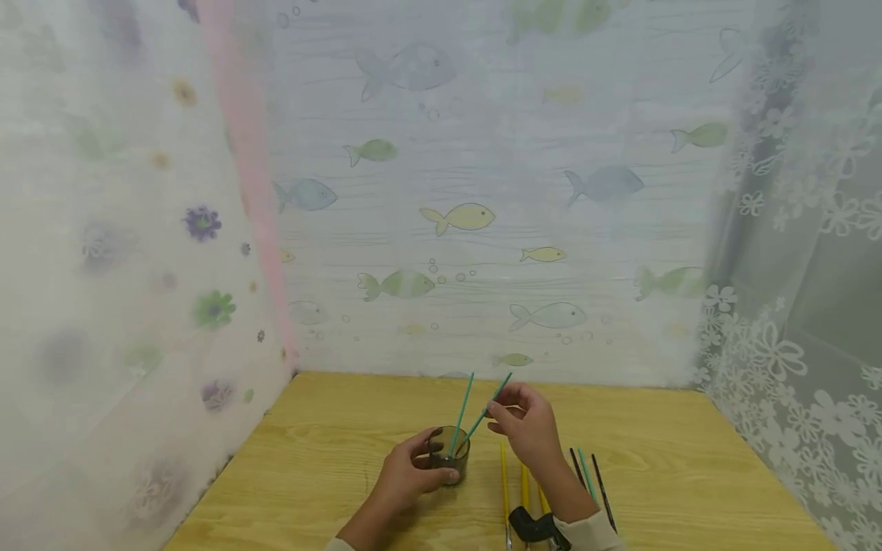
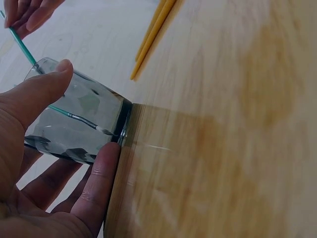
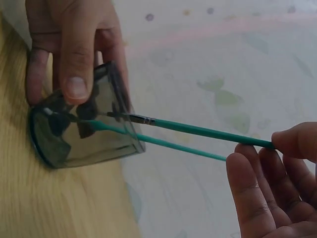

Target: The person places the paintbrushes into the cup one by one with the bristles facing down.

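Note:
A dark see-through glass (image 1: 455, 468) stands on the table, and my left hand (image 1: 406, 478) grips it round the side, thumb in front. In the left wrist view the thumb and fingers lie along the glass (image 2: 84, 114). One green brush (image 1: 462, 413) leans inside it, bristles down. My right hand (image 1: 527, 425) pinches a second green brush (image 1: 491, 402) near its upper end. In the right wrist view this brush (image 3: 208, 132) has its ferrule at the rim and its bristle end just inside the glass (image 3: 94, 144).
Several yellow-handled brushes (image 1: 504, 482) lie on the wooden table (image 1: 331, 451) below my right hand. Right of my forearm lie two black brushes (image 1: 603, 490) and a green one (image 1: 588, 474). Fish-printed sheeting (image 1: 475, 291) hangs behind the table.

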Motion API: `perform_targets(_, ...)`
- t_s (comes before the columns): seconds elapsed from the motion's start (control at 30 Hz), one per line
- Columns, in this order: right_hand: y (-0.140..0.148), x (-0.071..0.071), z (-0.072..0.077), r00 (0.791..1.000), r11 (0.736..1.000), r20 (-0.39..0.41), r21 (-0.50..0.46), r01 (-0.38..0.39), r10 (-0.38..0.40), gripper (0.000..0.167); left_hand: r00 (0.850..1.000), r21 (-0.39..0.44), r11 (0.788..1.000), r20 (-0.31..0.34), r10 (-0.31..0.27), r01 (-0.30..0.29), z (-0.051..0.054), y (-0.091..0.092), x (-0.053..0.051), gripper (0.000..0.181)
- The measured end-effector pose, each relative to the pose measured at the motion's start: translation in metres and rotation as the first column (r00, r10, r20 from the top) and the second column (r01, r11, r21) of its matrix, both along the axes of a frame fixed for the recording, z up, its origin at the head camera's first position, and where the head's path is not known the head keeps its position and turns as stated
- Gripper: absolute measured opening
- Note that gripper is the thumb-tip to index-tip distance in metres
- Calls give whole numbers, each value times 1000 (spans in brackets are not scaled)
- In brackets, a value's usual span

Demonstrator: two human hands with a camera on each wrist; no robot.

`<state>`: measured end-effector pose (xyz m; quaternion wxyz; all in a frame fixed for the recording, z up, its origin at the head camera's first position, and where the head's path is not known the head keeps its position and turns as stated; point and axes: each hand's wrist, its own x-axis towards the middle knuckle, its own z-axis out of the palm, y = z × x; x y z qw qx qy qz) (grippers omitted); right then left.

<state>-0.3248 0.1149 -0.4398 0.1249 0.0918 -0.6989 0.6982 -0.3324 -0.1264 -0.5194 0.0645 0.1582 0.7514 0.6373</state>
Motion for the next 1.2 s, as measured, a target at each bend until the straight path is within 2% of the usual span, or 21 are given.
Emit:
perform_targets(0.37, -11, 1, -9, 996, 999, 72, -13, -47, 48, 20, 1000, 6, 1000, 4, -12, 12, 0, 0, 1, 85)
perform_targets(0.7, -18, -2, -22, 994, 997, 84, 9, -74, 73, 23, 1000, -5, 1000, -2, -12, 12, 2, -1, 0, 86)
perform_targets(1.2, -19, -7, -29, 992, 999, 113, 14, -50, 48, 25, 1000, -7, 1000, 0, -16, 16, 2, 0, 0, 88)
